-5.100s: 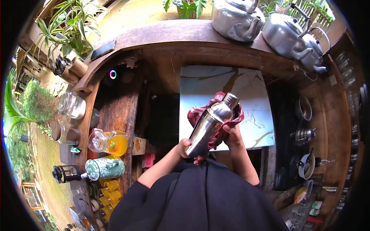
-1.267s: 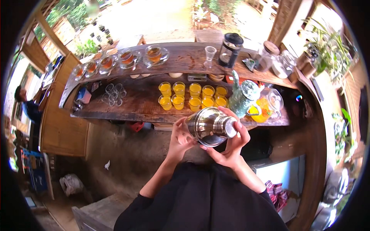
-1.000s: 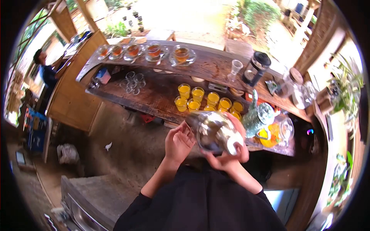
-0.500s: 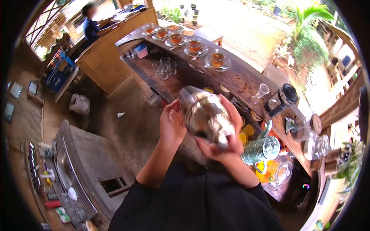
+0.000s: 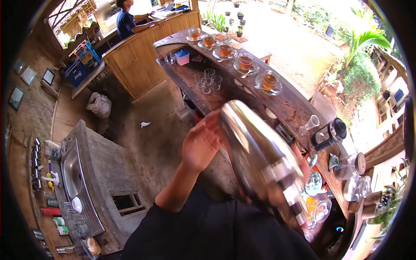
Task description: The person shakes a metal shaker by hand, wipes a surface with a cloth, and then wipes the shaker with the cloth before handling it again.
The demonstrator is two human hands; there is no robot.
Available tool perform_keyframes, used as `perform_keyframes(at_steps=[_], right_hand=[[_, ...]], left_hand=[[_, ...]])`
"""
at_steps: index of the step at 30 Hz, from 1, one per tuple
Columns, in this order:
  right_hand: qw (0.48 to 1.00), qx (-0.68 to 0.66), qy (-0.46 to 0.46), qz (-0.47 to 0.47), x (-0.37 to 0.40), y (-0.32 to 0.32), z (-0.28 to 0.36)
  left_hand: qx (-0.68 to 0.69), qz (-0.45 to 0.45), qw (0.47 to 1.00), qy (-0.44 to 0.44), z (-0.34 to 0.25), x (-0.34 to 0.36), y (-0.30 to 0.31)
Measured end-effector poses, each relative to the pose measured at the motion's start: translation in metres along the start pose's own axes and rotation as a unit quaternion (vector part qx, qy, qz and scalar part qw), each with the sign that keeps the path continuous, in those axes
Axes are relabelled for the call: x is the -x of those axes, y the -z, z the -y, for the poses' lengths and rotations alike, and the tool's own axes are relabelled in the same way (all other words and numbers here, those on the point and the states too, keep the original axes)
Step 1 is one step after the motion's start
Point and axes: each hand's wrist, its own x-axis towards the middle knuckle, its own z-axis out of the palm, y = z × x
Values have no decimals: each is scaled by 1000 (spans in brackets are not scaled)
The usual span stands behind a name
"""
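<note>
A shiny metal cocktail shaker (image 5: 260,151) is tilted in front of my chest, its rounded end up and to the left, and it is smeared by motion. My left hand (image 5: 201,143) is at the upper left end, palm and fingers against its side. On the far right side my right hand (image 5: 301,162) wraps round the shaker, mostly hidden behind it. Beyond the shaker, glass cups of amber tea (image 5: 245,63) stand in a row on saucers along the wooden counter. Partly covered by the shaker are a speckled teapot (image 5: 313,183) and a glass pitcher (image 5: 321,211).
On the counter are a French press (image 5: 328,134), a small glass (image 5: 309,124), lidded jars (image 5: 350,166) and small drinking glasses (image 5: 209,81). A metal sink (image 5: 73,171) is at left. A person (image 5: 126,24) is behind the wooden desk (image 5: 143,56).
The shaker has swung closer and lower right, and now looks larger and more tilted. My right hand has gone mostly behind it. The view has shifted slightly.
</note>
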Motion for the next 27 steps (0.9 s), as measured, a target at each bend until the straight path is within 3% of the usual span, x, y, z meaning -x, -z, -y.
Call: perform_keyframes(at_steps=[1, 2, 3, 6, 9, 10, 11, 13, 14, 17, 18, 19, 22, 25, 26, 27], right_hand=[[1000, -1, -30, 3, -2, -8, 2], [997, 32, 52, -48, -11, -26, -10], [984, 63, 137, -99, -22, -47, -26], [972, 45, 209, -102, -38, -87, -44], [950, 18, 287, -121, -38, -128, -53], [940, 10, 315, -127, -41, -142, -53], [940, 6, 317, -126, -45, -154, -52], [948, -9, 296, -118, -52, -177, -52], [951, -11, 287, -113, -51, -189, -51], [958, -17, 273, -86, -59, -222, -51], [958, -22, 274, -81, -65, -234, -52], [956, -27, 282, -80, -70, -248, -51], [955, -57, 281, -78, -74, -272, -53], [956, -87, 274, -64, -78, -288, -49], [954, -96, 279, -63, -82, -294, -46], [949, -109, 289, -60, -87, -300, -46]], left_hand=[[29, -29, 999, 10, -7, -4, 9], [43, -85, 995, 2, -15, -5, 17], [44, -82, 996, 0, -22, 0, 18], [8, -13, 999, 29, -53, 16, -10], [52, -6, 998, 23, -90, 4, 34], [-51, -169, 984, -1, -100, 2, 33], [-53, -167, 985, -6, -116, 6, 32], [7, 35, 999, -28, -146, 16, 37], [-40, 62, 996, -40, -155, 24, 41], [-31, 52, 995, -78, -183, 20, 74], [-65, -29, 994, -80, -193, 15, 78], [-64, -31, 994, -82, -199, 18, 83], [-23, -6, 996, -81, -220, 18, 93], [-82, 71, 993, -57, -229, 30, 94], [-51, -21, 997, -53, -231, 26, 101], [-49, -22, 997, -54, -232, 24, 102]])
